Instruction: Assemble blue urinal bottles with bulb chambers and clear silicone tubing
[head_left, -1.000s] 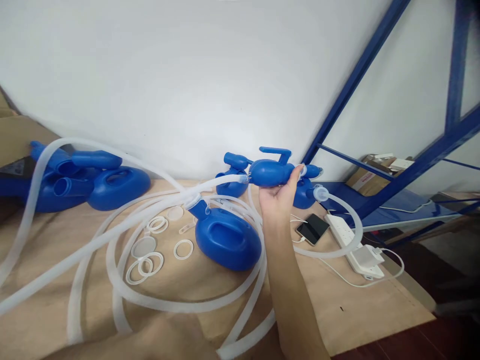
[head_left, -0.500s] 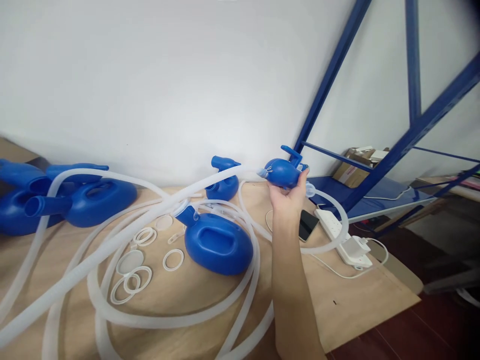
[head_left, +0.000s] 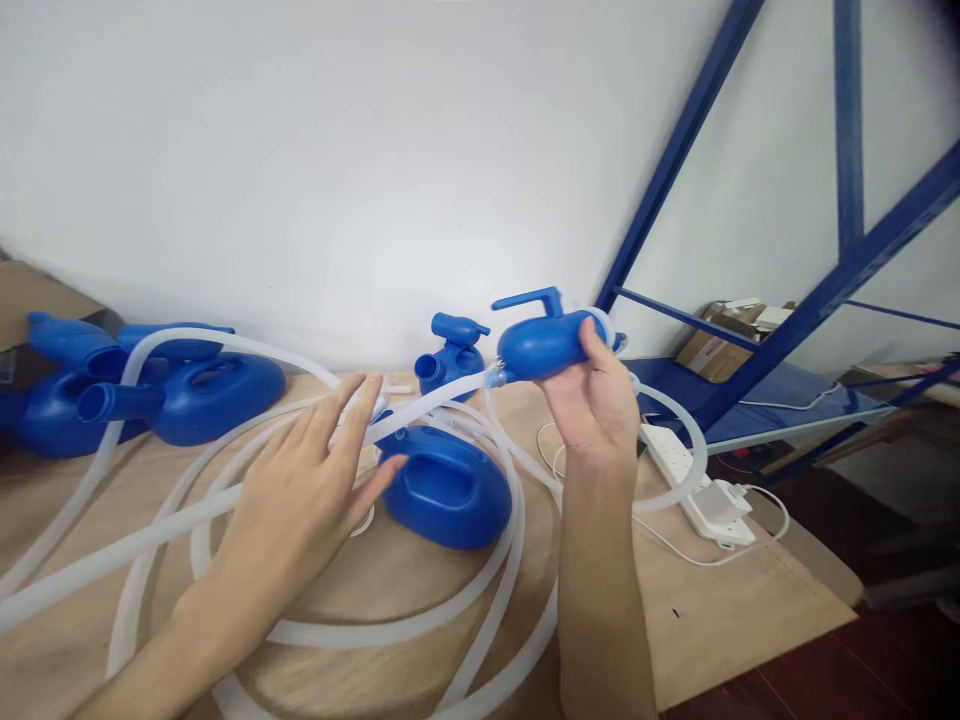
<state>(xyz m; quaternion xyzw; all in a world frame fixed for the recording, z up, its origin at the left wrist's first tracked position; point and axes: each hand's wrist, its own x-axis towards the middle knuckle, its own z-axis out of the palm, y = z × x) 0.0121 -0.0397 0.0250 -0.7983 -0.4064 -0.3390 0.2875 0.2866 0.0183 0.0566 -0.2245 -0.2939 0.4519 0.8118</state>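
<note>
right hand: palm up, raised above the table, closed around the blue handled piece. fingers lie beneath its body; thumb presses near the white rim at the wide right end. piece lies roughly level, handle uppermost, narrow end to the left.

pale hose joins that narrow end and runs down leftward, passing behind the left hand and reappearing beyond it.

left hand: back toward the camera, fingers extended, thumb well apart; grip loose and wide, no hold on anything seen. hose is nearest to it; contact cannot be told.

blue bottle lies on the table between the two forearms; left thumb tip overlaps it in view. more loops of hose circle it.

behind: upright blue bottle, with a small blue piece at its top. far left: group of blue bottles beside a cardboard box.

right side: white power strip with a plugged-in charger; blue shelf beyond.
</note>
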